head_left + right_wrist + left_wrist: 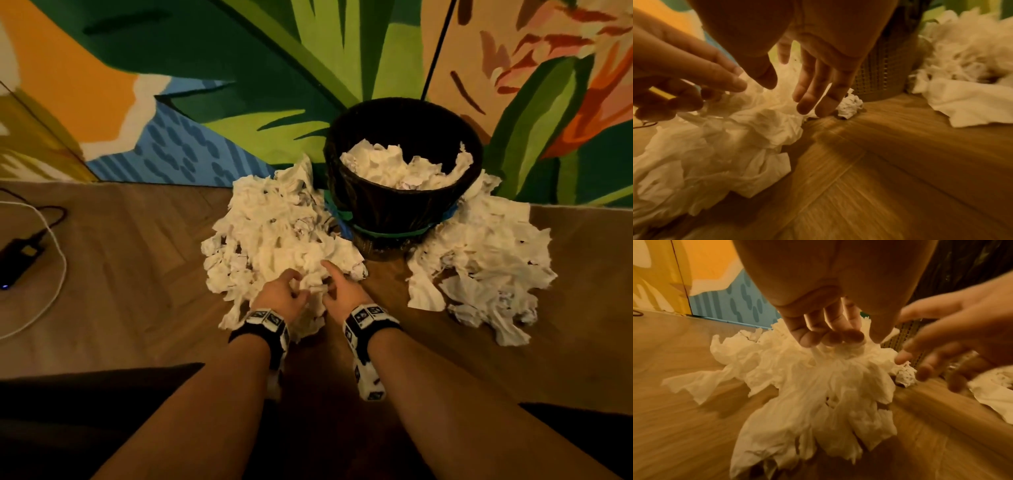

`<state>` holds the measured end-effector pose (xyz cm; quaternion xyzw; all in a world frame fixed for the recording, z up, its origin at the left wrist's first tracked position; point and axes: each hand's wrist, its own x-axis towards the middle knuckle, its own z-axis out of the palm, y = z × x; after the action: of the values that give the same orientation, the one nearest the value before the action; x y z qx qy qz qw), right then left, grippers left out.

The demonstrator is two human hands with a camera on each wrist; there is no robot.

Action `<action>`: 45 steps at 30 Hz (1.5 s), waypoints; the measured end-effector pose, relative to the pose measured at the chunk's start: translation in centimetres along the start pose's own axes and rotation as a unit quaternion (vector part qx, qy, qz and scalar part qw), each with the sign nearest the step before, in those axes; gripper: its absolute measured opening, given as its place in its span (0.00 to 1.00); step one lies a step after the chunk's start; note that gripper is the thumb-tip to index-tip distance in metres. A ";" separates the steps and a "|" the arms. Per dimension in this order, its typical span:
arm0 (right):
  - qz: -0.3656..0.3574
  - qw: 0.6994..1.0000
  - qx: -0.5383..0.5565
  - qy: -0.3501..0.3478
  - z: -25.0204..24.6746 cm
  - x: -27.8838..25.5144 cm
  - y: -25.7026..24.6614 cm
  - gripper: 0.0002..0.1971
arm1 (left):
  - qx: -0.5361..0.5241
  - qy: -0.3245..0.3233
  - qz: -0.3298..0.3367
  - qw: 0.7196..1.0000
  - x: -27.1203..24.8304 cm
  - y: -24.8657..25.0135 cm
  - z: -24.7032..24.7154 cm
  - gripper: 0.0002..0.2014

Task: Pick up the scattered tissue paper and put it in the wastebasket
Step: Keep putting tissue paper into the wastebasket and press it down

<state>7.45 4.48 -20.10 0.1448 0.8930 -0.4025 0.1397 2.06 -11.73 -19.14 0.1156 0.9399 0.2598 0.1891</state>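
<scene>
A black wastebasket (394, 209) stands against the painted wall, partly filled with white tissue (404, 168). Crumpled tissue paper lies in two heaps on the wooden floor, one to the left of the basket (274, 233) and one to the right (486, 253). My left hand (298, 289) is at the near edge of the left heap. Its curled fingers (812, 340) pinch a bunch of tissue (818, 394) that hangs down from them. My right hand (329, 277) is beside it with fingers (805, 97) stretched out and spread above the same heap, holding nothing.
A black device (17, 260) with a dark cable and a white cable (60, 274) lies on the floor at far left. The wall (205, 68) is right behind the basket. Bare floor (120, 274) runs between the cables and the left heap.
</scene>
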 end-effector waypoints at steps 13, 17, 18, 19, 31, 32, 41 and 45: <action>0.026 0.977 0.147 0.154 -0.6 1.5 -2.1 0.12 | 0.033 0.089 0.067 0.993 0.9 0.4 -0.6 0.20; 0.097 0.926 0.314 0.186 -3.9 1.2 -2.6 0.22 | -0.041 0.091 0.076 0.992 1.3 1.7 -1.3 0.15; 0.088 0.925 0.324 0.176 -4.4 1.0 -2.6 0.23 | -0.069 0.088 0.077 0.991 1.2 2.2 -1.4 0.14; 0.073 0.932 0.315 0.164 -4.6 0.9 -2.4 0.20 | -0.088 0.082 0.082 0.989 1.1 2.7 -1.4 0.12; 0.157 0.924 0.211 0.276 -6.6 -1.7 3.6 0.09 | 0.039 0.035 0.014 0.999 -0.1 0.7 -1.7 0.09; 0.162 0.931 0.200 0.261 -6.3 -2.2 4.0 0.12 | 0.088 0.009 0.022 0.996 -0.2 0.5 -1.5 0.14; 0.121 0.990 0.022 0.075 -2.4 -2.6 5.1 0.24 | 0.238 0.026 0.064 0.969 -0.3 0.2 0.4 0.11; 0.069 0.991 0.058 0.100 -3.5 -2.1 3.7 0.14 | 0.116 0.158 0.168 0.966 -0.2 1.1 -0.1 0.08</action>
<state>10.29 9.17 -19.61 0.2536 0.8656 -0.4263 0.0689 2.32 -10.96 -18.43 0.2506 0.9486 0.1917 -0.0227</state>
